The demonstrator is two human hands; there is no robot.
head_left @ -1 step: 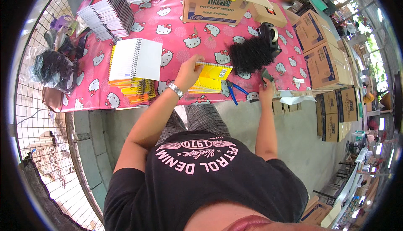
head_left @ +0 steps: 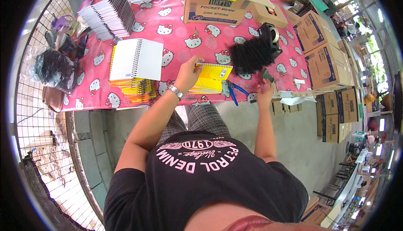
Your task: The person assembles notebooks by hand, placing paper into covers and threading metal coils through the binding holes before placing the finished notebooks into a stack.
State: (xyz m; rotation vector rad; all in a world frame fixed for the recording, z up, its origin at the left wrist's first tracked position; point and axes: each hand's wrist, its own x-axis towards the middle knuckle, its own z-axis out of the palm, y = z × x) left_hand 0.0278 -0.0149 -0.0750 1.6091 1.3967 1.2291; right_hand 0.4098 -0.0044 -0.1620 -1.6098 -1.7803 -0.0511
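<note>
My left hand (head_left: 187, 76) is closed on the upper left edge of a yellow spiral notebook (head_left: 212, 77), its thumb and fingers near the bound edge. This notebook lies on more yellow notebooks at the table's near edge. Blue-handled pliers (head_left: 233, 92) rest just right of the stack. My right hand (head_left: 264, 94) is by the near edge with its fingers slightly apart, just below a small dark green piece (head_left: 267, 76) whose kind I cannot make out. Beyond it lies a bundle of black spiral binding coils (head_left: 252, 55).
Left of my left arm stands a stack of spiral notebooks, the top one open at white pages (head_left: 147, 59). Further back are piled notebooks (head_left: 107, 14) and an open cardboard box (head_left: 216, 10). A tape dispenser (head_left: 270, 38) stands beside the coils. Cartons (head_left: 325, 65) line the right side.
My right hand has drawn back slightly from the dark green piece, and its fingers have loosened. My left hand stays on the yellow notebook.
</note>
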